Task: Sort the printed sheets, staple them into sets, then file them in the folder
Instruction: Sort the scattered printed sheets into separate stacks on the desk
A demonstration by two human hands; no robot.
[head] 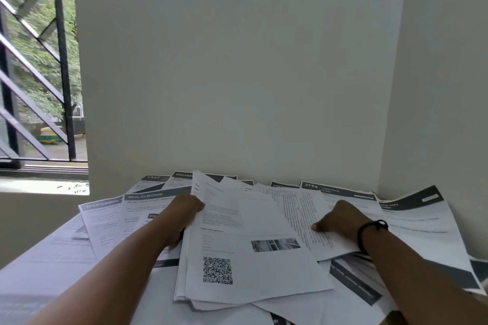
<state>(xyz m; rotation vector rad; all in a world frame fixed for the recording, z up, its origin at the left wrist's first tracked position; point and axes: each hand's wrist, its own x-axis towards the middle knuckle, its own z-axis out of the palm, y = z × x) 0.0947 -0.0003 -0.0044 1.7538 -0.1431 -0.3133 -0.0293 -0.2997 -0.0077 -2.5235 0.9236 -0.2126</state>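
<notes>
Head view, the only one:

Left hand (184, 212) grips the left edge of a small stack of sheets (253, 258), fingers curled round it; top page carries a QR code (217, 270) and a small photo strip. The stack sits tilted on top of the pile, mid-frame.

Right hand (340, 219) rests on a text-dense sheet (298, 215) just right of the stack, thumb pointing left across it. Fingers are hidden behind the hand, so I can't tell whether it pinches the page or only presses it. Black band (372, 232) on that wrist.

Progress: early, still in sorting. Printed sheets (148, 199) lie fanned and overlapping all over the table, headers like "MULTI-ROOM", "DRESSING", "2754", "1327" visible. The held stack looks like a set being collected, edges not squared. No staples that I can make out, and no stapler or folder in frame. Stapling and filing look all still to do.

Surface: the table is almost fully covered in paper; a pale strip of table (39, 272) may show at lower left, hard to tell from paper there.

Room: the table is pushed into a corner of plain off-white wall (237, 60). Window with black diagonal grille (34, 74) at left, trees and a street outside. Daylight only, as far as I can see.
</notes>
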